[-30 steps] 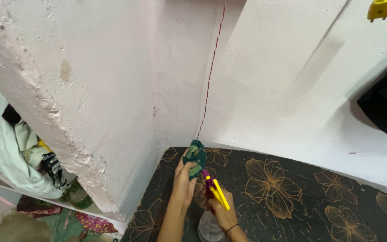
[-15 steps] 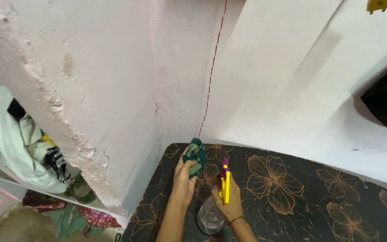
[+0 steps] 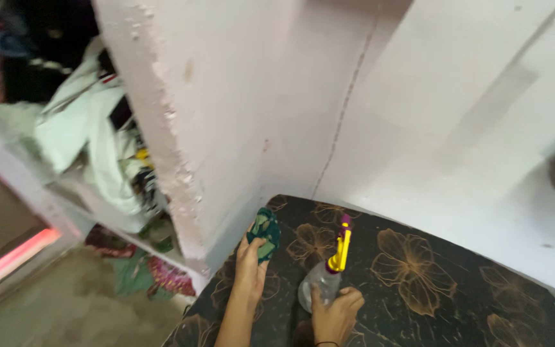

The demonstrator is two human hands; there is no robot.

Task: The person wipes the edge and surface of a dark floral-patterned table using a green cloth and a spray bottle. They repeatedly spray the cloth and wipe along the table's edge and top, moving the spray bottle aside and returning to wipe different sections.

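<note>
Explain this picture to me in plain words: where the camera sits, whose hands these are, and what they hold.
The camera is worn on a person's head and looks down, so both bare hands are that person's own. The left hand grips a bunched green cloth against a black surface with golden flowers. The right hand holds a clear spray bottle with a yellow and purple trigger top. Pale pink walls meet in the corner behind. To the left, shelves hold piled clothes.
</note>
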